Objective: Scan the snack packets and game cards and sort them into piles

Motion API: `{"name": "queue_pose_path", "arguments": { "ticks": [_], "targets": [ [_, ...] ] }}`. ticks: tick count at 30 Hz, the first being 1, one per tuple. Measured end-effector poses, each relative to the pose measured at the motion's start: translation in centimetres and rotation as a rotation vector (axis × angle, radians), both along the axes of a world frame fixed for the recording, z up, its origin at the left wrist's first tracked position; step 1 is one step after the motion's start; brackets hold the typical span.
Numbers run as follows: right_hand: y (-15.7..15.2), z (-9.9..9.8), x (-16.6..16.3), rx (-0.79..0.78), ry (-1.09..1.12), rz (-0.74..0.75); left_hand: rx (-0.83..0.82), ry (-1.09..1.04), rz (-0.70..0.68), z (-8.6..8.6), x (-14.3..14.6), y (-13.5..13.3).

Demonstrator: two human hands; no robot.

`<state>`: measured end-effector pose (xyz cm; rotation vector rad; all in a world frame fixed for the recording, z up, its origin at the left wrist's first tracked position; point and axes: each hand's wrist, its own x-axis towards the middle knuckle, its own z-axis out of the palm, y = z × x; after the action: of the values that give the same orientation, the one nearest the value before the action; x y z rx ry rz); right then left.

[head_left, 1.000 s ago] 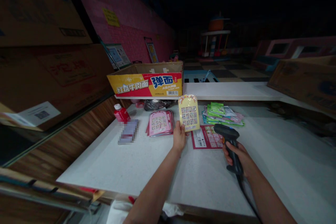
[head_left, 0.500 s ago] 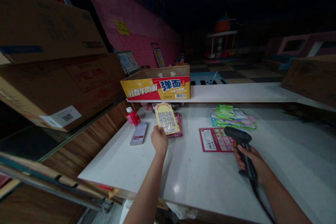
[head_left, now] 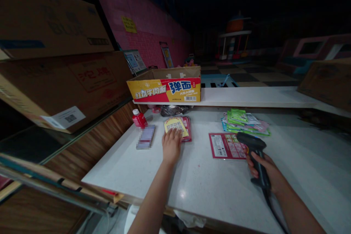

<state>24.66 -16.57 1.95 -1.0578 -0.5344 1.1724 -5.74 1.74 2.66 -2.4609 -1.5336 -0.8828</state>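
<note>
From my remote seat I see, nearest, the right hand [head_left: 264,170] w/ its fingers wrapped round the handle of a black scanner [head_left: 251,140]; I judge it stiff, rather light plastic, best held by this handle, and its cable [head_left: 274,214] may pull a bit. Just left of it lies a red pkt [head_left: 219,146], flat on the table. Farther left, the left hand [head_left: 172,148] has its fingers stretched over the near part of a yellow pkt [head_left: 175,122], which rests on top of a pile of pink-red pkts [head_left: 188,128]; the thumb is hidden, so I can't tell if it pinches. The yellow pkt is prob. thin, v. light, bendy and slippery, so I'd take it by an edge, w/o creasing it. The table [head_left: 197,181] is white, smooth, a little shiny. On the far right side are green pkts [head_left: 237,116]; on the left, a red bottle [head_left: 139,119]. Beyond, a white shelf [head_left: 246,95] carries a yellow-red box [head_left: 164,91], then a pink wall [head_left: 145,42] and a dim room w/ checked floor [head_left: 248,75].
</note>
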Motion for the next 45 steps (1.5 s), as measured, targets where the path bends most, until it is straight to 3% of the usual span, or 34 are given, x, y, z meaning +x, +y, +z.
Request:
{"name": "queue_pose_path", "arguments": {
  "ticks": [3,8,16,19,25,29,35,40,45],
  "targets": [
    [0.0,-0.1,0.1,0.002,0.008,0.007,-0.059,0.03,-0.076,-0.3,0.2,0.0],
    [-0.1,-0.4,0.2,-0.006,-0.021,0.009,-0.076,0.021,-0.082,-0.3,-0.1,0.0],
    [0.2,-0.3,0.6,0.011,-0.002,0.002,0.073,0.006,-0.078,0.0,0.7,-0.6],
    [0.4,-0.1,0.8,0.019,0.022,-0.069,0.07,-0.009,-0.15,0.7,2.2,-1.1],
    [0.6,0.4,1.0,0.06,0.075,-0.199,-0.166,0.062,-0.456,1.4,8.4,-1.1],
    [0.8,0.6,1.0,0.057,0.105,-0.242,-0.378,0.133,-0.533,1.0,12.5,1.1],
    [1.0,0.6,1.0,0.054,0.129,-0.262,-0.521,0.298,-0.507,1.5,15.7,3.9],
    [1.4,0.2,1.1,0.063,0.126,-0.265,-0.568,0.552,-0.458,2.6,16.6,3.5],
    [1.6,-0.1,1.3,0.1,0.116,-0.241,-0.594,0.559,-0.462,3.2,16.2,3.1]
  ]
}}
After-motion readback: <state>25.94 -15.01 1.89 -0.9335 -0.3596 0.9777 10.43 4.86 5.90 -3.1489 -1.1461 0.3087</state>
